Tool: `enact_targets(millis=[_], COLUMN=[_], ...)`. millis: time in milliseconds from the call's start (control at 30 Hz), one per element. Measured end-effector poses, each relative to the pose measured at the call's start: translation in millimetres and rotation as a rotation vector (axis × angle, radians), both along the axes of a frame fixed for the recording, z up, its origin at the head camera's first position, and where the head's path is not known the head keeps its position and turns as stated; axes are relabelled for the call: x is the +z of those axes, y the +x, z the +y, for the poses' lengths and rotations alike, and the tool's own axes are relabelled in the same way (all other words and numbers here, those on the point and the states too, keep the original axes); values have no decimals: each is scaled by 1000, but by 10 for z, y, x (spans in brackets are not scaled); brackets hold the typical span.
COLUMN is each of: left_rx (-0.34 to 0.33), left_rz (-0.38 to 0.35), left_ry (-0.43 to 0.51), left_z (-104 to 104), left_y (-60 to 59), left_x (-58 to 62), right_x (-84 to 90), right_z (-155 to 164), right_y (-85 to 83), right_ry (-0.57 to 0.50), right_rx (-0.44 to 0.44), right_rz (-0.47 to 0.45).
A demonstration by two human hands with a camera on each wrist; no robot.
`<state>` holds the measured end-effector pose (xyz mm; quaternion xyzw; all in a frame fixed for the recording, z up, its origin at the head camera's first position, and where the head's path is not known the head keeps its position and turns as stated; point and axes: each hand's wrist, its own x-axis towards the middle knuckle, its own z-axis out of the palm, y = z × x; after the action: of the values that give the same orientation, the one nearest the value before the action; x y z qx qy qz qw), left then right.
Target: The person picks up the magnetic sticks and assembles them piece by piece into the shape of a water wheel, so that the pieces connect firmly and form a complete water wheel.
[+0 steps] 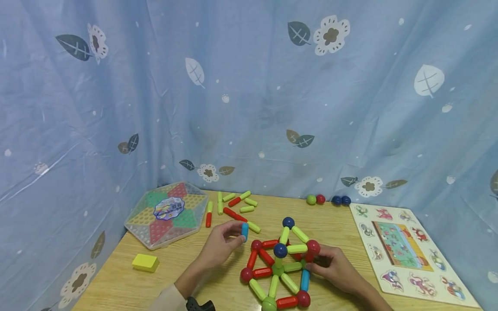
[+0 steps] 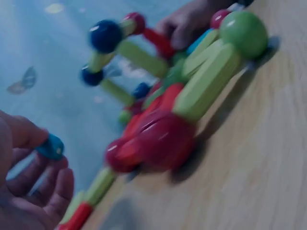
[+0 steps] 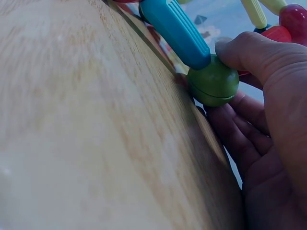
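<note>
Across the near part of the wood-grain table (image 1: 116, 283), I see a frame (image 1: 278, 269) of glossy spheres (image 1: 269, 304) and ridged rods (image 1: 289, 283). At its right side, the right hand (image 1: 332, 265) grips a smooth green ball (image 3: 213, 82) between thumb and fingers. Left of the frame and apart from it, the left hand (image 1: 219, 245) pinches a short blue rod (image 1: 244, 231). Beyond lie slender loose rods (image 1: 220, 207) and a hexagonal game board (image 1: 186, 218); farthest hangs a creased, leaf-print fabric curtain (image 1: 249, 95).

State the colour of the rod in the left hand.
The rod is bright blue; the head view shows it best.
</note>
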<state>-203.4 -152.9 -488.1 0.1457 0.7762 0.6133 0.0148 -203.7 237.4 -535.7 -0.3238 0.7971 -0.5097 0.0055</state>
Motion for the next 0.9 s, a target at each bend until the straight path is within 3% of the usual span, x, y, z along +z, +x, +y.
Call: enact_targets(millis=[100,233,533,633,767,900], left_rx=[-61,-83,-93,-107,-151,-180], left_rz=[1,-4,44,42,17,18], left_ry=[42,57,31,30,43,49], left_z=[171,303,367,352,326,312], left_y=[-38,-73,-142,-160,-173,-183], left_x=[-82,-173,-268,-292,-335,-367], right_x=[-15,-19,34,67,147,275], right_z=[-9,-15,-2,27,212,565], right_y=[2,2,-3,-19,-67,-134], right_ry=[-8,3,38,33,-25,-98], right_rx=[7,2,-10,30,88,-11], right_rz=[0,-3,5,-55,-163,-155])
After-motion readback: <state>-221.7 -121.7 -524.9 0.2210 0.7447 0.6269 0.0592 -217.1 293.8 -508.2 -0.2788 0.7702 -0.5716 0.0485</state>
